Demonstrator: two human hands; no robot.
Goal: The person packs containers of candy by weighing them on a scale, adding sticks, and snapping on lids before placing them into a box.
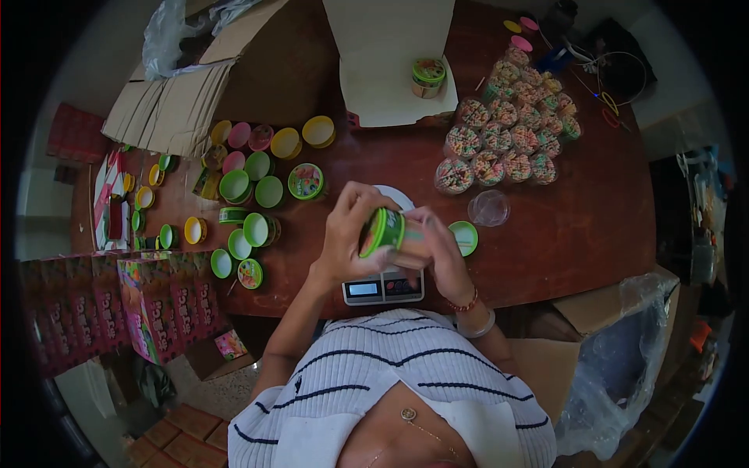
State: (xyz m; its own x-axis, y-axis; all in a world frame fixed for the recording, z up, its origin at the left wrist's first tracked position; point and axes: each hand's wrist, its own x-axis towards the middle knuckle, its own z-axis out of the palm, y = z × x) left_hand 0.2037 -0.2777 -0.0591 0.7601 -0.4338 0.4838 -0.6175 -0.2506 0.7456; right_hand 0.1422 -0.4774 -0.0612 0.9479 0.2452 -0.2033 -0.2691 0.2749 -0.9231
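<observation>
My left hand (343, 238) is wrapped round the green-lidded end of a small tub (395, 234), which lies tilted on its side in the air. My right hand (446, 261) closes on the clear, pale end of the same tub. Below both hands is a digital kitchen scale (363, 289) with a lit display; much of its plate is hidden by my hands. A loose green lid (466, 239) lies just right of my right hand, and a clear empty cup (489, 208) stands behind it.
Several clear cups of colourful sticks (495, 136) stand grouped at the back right. Open green, yellow and pink rims (261, 228) spread across the left. A lidded tub (428, 76) sits in a white box (367, 93). Pink printed boxes (168, 304) line the left edge.
</observation>
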